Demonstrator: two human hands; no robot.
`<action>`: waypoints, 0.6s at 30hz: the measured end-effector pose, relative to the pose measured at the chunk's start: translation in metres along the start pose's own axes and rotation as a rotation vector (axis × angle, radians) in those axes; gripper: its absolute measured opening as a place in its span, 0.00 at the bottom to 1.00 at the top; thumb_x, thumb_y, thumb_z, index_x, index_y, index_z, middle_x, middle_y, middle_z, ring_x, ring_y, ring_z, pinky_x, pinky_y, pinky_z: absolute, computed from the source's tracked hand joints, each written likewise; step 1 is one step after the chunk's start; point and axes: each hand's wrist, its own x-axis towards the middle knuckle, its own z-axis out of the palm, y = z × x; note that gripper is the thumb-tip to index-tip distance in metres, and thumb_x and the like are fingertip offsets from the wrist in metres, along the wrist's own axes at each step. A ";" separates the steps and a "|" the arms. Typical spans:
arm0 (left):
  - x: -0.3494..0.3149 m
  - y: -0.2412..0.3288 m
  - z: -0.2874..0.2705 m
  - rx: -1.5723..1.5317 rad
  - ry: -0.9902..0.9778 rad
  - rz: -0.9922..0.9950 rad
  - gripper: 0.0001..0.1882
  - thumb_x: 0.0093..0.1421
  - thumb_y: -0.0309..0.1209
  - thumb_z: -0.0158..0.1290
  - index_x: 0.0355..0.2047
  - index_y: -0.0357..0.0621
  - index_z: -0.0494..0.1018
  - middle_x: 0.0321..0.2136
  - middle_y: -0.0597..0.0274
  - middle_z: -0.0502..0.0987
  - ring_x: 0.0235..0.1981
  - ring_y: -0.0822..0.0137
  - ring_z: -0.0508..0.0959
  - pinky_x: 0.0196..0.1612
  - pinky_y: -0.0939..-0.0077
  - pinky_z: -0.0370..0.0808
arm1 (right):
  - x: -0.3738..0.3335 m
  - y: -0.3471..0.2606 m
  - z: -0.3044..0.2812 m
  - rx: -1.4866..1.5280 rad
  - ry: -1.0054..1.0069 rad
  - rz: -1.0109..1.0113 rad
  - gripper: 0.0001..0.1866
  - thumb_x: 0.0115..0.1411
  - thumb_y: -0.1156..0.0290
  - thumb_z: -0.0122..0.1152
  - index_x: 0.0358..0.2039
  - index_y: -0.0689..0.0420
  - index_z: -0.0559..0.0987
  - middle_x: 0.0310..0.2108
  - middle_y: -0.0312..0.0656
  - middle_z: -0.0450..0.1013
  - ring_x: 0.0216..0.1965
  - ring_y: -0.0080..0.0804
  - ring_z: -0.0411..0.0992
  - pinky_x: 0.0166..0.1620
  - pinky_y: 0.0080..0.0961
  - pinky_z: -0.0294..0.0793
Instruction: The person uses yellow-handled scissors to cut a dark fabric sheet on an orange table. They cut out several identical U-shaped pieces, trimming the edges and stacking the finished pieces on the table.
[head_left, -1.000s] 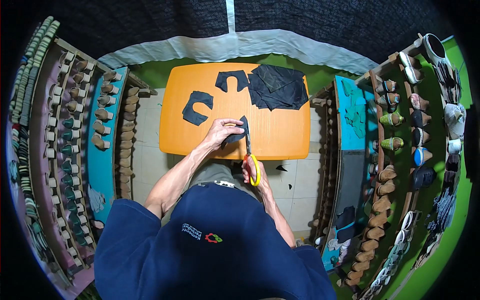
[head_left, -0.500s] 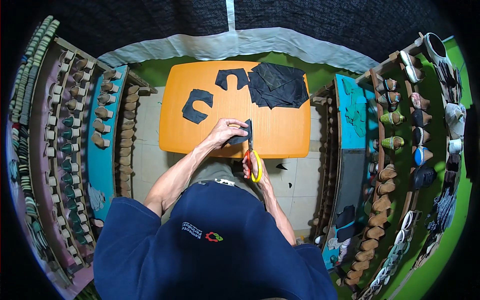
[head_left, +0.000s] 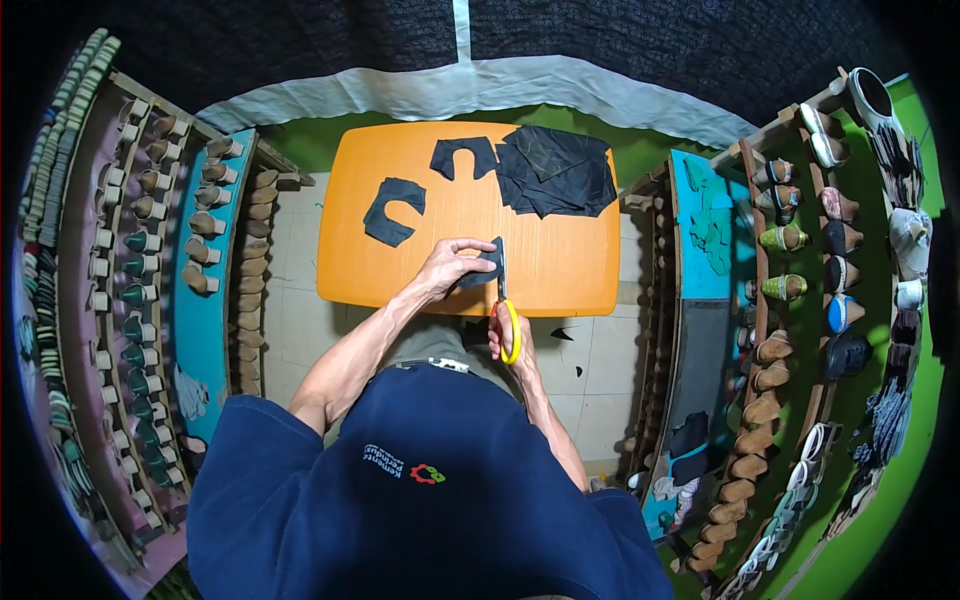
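Observation:
Near the front edge of the orange table (head_left: 350,270), my left hand (head_left: 448,267) pinches a small black piece of sheet material (head_left: 487,273) between thumb and fingers. My right hand (head_left: 522,350) grips scissors (head_left: 513,322) with yellow and red handles. Their dark blades point away from me and lie along the right edge of the black piece. Farther back on the tabletop lie two U-shaped black cutouts, one at the left (head_left: 377,222) and one nearer the middle (head_left: 447,160). Whether the material is cloth or thin leather I cannot tell.
A pile of black sheets (head_left: 555,172) covers the table's far right corner. Racks of shoe lasts (head_left: 143,300) stand on the left, with more lasts (head_left: 750,440) on the right. Black scraps (head_left: 562,334) lie on the tiled floor. A dark curtain (head_left: 600,50) hangs behind the table.
The scissor handles have come closer together, and less of the red one shows. Both hands stay in nearly the same place; the black piece has shifted slightly under my left fingers.

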 end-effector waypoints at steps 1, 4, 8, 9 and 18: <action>0.000 0.000 0.000 -0.014 -0.004 0.008 0.23 0.50 0.23 0.67 0.49 0.39 0.79 0.35 0.59 0.83 0.30 0.73 0.81 0.35 0.82 0.78 | 0.000 -0.001 0.000 -0.004 0.005 0.001 0.30 0.64 0.39 0.55 0.25 0.56 0.70 0.14 0.32 0.62 0.12 0.18 0.62 0.14 0.18 0.63; 0.000 0.001 0.000 -0.035 -0.015 0.019 0.24 0.50 0.23 0.67 0.50 0.40 0.79 0.35 0.60 0.83 0.31 0.74 0.81 0.35 0.82 0.78 | -0.001 -0.004 0.000 -0.003 0.016 0.009 0.28 0.64 0.40 0.57 0.24 0.54 0.70 0.14 0.31 0.62 0.12 0.18 0.62 0.14 0.18 0.63; 0.000 0.005 0.000 -0.019 -0.015 0.007 0.25 0.50 0.23 0.67 0.51 0.40 0.79 0.36 0.60 0.83 0.31 0.74 0.80 0.35 0.82 0.77 | -0.006 -0.012 0.001 -0.032 0.032 0.014 0.27 0.64 0.41 0.59 0.24 0.52 0.70 0.13 0.30 0.62 0.11 0.17 0.61 0.13 0.18 0.62; 0.000 0.005 -0.001 -0.016 -0.012 0.005 0.25 0.50 0.23 0.67 0.51 0.40 0.79 0.36 0.60 0.83 0.31 0.74 0.80 0.35 0.82 0.77 | -0.007 -0.014 0.001 -0.023 0.042 0.019 0.26 0.63 0.42 0.60 0.23 0.52 0.70 0.13 0.30 0.62 0.10 0.17 0.61 0.13 0.18 0.62; 0.001 0.020 -0.006 0.120 -0.077 -0.039 0.25 0.52 0.24 0.65 0.53 0.43 0.78 0.30 0.63 0.83 0.27 0.78 0.79 0.32 0.84 0.75 | -0.004 -0.011 -0.011 -0.096 0.035 0.005 0.27 0.62 0.41 0.62 0.22 0.52 0.71 0.14 0.30 0.63 0.10 0.17 0.61 0.13 0.18 0.62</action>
